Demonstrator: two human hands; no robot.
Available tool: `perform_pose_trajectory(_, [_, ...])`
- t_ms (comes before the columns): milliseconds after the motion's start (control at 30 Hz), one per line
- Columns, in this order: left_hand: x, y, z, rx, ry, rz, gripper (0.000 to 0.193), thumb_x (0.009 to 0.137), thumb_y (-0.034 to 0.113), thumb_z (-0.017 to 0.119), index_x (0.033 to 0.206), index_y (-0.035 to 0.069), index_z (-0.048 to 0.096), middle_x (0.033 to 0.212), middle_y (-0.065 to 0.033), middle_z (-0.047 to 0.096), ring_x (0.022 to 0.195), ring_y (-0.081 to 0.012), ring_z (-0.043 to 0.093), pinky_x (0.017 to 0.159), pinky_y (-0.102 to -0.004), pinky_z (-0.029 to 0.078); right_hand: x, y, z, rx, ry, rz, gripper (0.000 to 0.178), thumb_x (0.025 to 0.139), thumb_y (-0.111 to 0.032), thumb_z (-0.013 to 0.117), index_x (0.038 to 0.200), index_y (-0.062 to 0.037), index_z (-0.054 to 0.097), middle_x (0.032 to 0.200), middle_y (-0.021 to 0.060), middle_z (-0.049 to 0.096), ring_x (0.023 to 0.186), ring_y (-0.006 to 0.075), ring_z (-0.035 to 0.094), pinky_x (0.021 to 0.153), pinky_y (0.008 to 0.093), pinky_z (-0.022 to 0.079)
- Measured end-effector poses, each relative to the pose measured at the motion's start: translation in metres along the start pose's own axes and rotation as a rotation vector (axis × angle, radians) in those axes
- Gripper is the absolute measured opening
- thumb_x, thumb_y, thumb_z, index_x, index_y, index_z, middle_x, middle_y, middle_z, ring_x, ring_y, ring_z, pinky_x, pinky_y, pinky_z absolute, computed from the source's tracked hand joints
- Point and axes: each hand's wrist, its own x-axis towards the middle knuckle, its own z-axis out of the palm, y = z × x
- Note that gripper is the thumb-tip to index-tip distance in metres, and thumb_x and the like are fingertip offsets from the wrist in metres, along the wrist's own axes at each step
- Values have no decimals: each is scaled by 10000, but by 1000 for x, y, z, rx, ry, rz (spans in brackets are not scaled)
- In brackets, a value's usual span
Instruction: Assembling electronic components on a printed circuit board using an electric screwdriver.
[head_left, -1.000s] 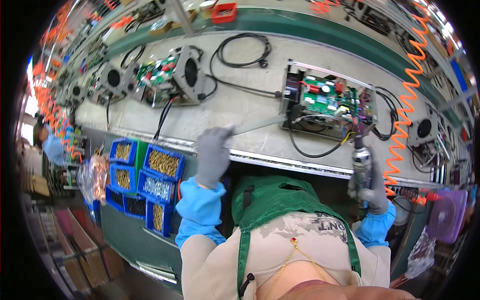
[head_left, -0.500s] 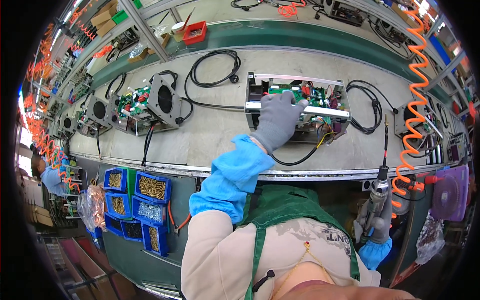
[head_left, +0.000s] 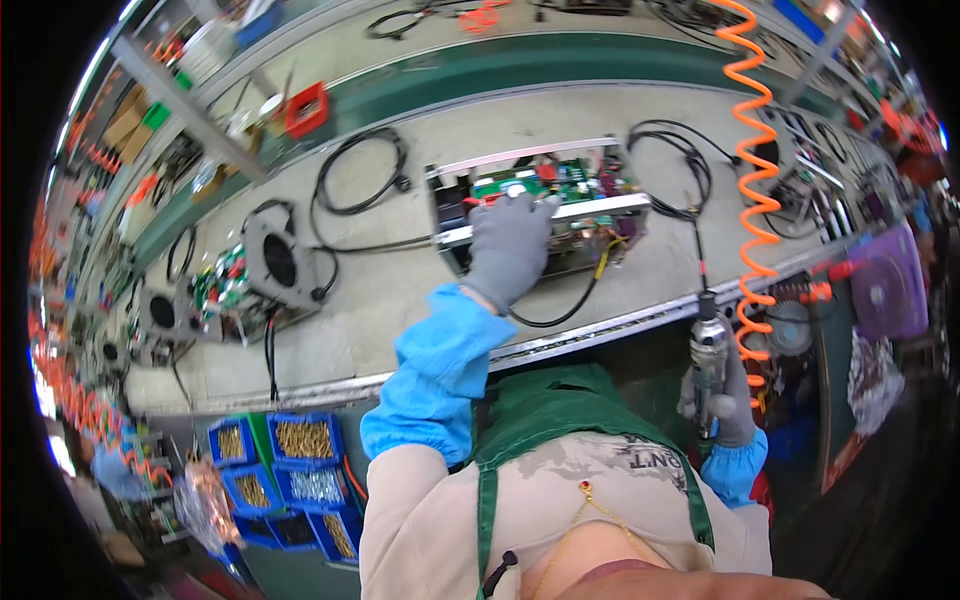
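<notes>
Head view: a gloved left hand [head_left: 508,245] rests flat, fingers spread, on an open electronics unit [head_left: 540,205] at the counter [head_left: 400,290] centre. The right hand [head_left: 722,405], fingers wrapped tight, grips a pneumatic screwdriver [head_left: 708,350] below the counter's near edge, right.

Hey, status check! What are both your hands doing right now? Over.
Left hand on open circuit-board unit. Right hand gripping power screwdriver, below bench edge. Black cable trails beside unit.
</notes>
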Motion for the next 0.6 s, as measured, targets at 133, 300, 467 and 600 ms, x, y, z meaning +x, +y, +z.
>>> perform_pose_trajectory(133, [2, -3, 3, 19, -11, 27, 299, 879, 214, 528, 1172, 224, 586, 948, -38, 613, 903, -233, 591, 725, -442, 425, -6, -2, 8, 12, -9, 50, 1124, 452, -68, 581, 1481, -135, 134, 875, 137, 567, 618, 201, 590, 545, 306, 526])
perform_pose_trajectory(300, [3, 0, 2, 75, -62, 15, 321, 854, 211, 565, 1175, 228, 590, 948, -26, 613, 907, -217, 597, 724, -447, 425, -11, 7, 10, 48, -41, 52, 1112, 458, -40, 583, 1478, -127, 150, 993, 129, 541, 663, 203, 592, 553, 309, 528])
perform_pose_trajectory(467, [3, -7, 9, -63, 56, 102, 330, 840, 152, 551, 1163, 204, 596, 921, -49, 617, 848, -236, 607, 682, -417, 455, -8, 8, 25, 12, -66, 76, 1066, 504, -6, 595, 1476, -118, 171, 1019, 121, 528, 694, 190, 584, 577, 299, 505])
perform_pose_trajectory(600, [9, -14, 7, -318, 68, 190, 308, 833, 108, 571, 1137, 141, 614, 930, -94, 633, 837, -310, 609, 714, -407, 500, 2, 18, 36, 16, -178, 181, 1030, 576, -65, 639, 1483, -128, 157, 1039, 110, 526, 684, 171, 562, 584, 302, 485])
